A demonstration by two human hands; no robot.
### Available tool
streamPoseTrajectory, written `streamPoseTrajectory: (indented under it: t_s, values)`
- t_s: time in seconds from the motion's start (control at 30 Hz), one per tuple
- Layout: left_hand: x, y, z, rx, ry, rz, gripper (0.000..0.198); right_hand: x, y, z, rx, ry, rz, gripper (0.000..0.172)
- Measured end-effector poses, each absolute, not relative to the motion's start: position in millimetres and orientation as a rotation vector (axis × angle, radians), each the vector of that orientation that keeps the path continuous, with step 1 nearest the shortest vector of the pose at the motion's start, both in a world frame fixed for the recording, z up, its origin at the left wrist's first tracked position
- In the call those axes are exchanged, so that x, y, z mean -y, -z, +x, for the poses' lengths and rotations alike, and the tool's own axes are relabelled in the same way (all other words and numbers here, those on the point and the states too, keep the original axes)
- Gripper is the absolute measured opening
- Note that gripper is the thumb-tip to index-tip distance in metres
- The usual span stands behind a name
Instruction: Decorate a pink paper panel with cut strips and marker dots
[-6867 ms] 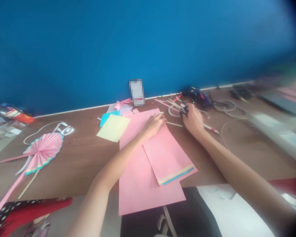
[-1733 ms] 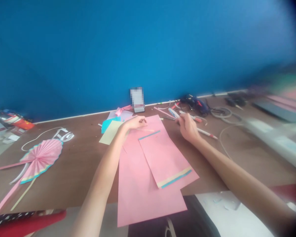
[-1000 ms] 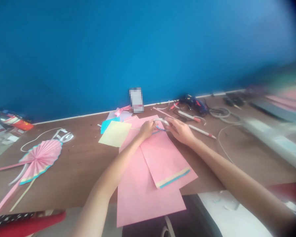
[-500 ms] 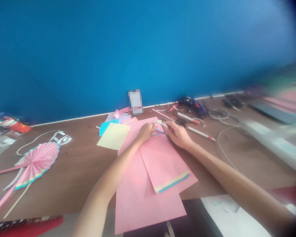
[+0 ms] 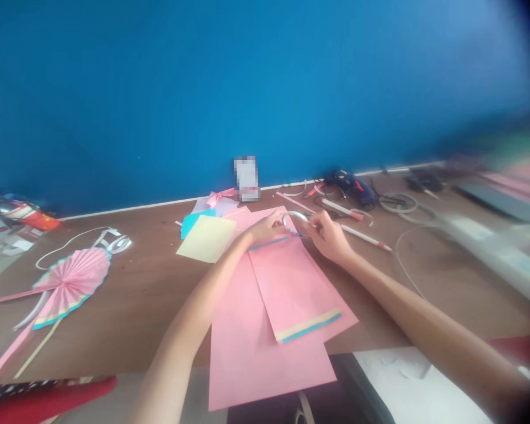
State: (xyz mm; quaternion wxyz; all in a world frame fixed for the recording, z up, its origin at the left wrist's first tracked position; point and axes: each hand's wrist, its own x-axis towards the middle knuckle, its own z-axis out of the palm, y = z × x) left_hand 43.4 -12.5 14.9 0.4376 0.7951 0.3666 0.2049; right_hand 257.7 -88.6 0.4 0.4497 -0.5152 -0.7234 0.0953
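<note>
Paper in flat, matte pieces covers the middle of the brown desk (image 5: 145,297): a large pink sheet (image 5: 265,377) runs over the near edge, and a narrower pink sheet (image 5: 300,277) lies aslant on top of it. Near its lower end the narrower sheet bears a straight cream band (image 5: 309,323) beside a blue band (image 5: 313,327), and a thin blue strip (image 5: 271,242) crosses its far end. Just above that far end is a smooth, pale, round white ring (image 5: 297,215), seen as a slim loop between the hands. The right hand (image 5: 329,234) pinches the ring's right side with thumb and bent fingers. The left hand (image 5: 265,227) has curled fingers at the ring's left side; whether they grip it I cannot tell. A smooth yellow sheet (image 5: 206,237) overlaps turquoise paper (image 5: 198,221) to the left, and farther left lies a pink fan (image 5: 82,274), ridged with radiating pleats and edged in cream and blue

Compared with half a second ago, the hands stand slightly wider apart, the loop shows more fully, and more of the thin blue strip is visible. At 1.7 seconds ago the left hand was well apart from the ring
</note>
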Motion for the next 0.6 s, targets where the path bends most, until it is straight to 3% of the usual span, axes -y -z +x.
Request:
streamPoseTrajectory:
  t_s: [0.1, 0.23, 0.43, 0.6]
  values:
    - [10.4, -20.9, 38.9, -0.956, -0.572, 2.024, 0.058, 87.2, 0.0, 260.1, 1.742, -0.158, -1.279, 0.018]
    - [22.0, -33.0, 47.8, -1.049, -0.751, 2.254, 0.041, 85.6, -0.3, 261.4, 1.741, -0.083, -1.284, 0.018]
    - [52.1, -48.3, 74.8, -0.885, -0.657, 2.514, 0.037, 87.4, -0.5, 259.4, 1.79, -0.032, -1.287, 0.022]
    - [58.2, -48.0, 78.4, -0.946, -0.73, 2.542, 0.032, 87.2, 0.2, 260.3, 1.807, -0.032, -1.254, 0.009]
